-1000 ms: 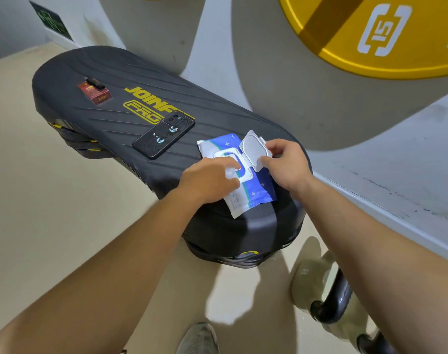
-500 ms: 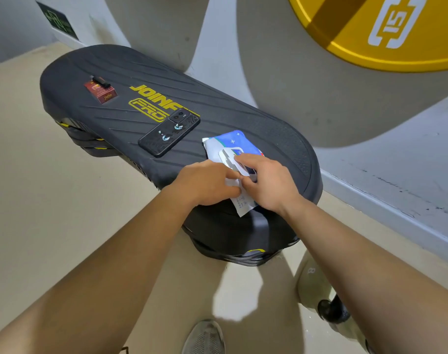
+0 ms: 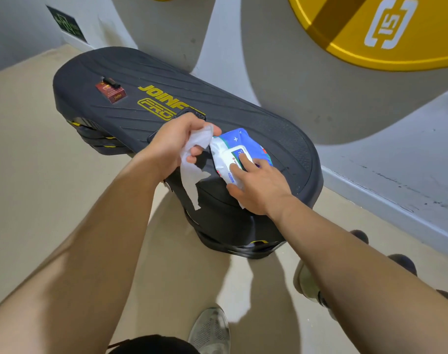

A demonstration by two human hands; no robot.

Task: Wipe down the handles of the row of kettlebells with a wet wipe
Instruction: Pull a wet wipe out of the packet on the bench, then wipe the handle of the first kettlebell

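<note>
L hand (image 3: 170, 146) pinches the wet wipe (image 3: 192, 169), pulled up w/ its end hanging free. R hand (image 3: 256, 185) lies flat on the pack (image 3: 239, 152), pressing its lid. Best: keep the pack down, then go to the kettlebells (image 3: 306, 282) by the floor, bottom right.

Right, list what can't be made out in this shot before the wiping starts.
Head view only:
- Phone: mostly hidden under the left hand.
- Wipe pack lid: covered by the right hand; whether it is fully shut can't be told.
- Kettlebells: handles hidden behind the right forearm.
- Red box: print too small to read.
- Yellow plate: cut off by the top and right edges.
</note>
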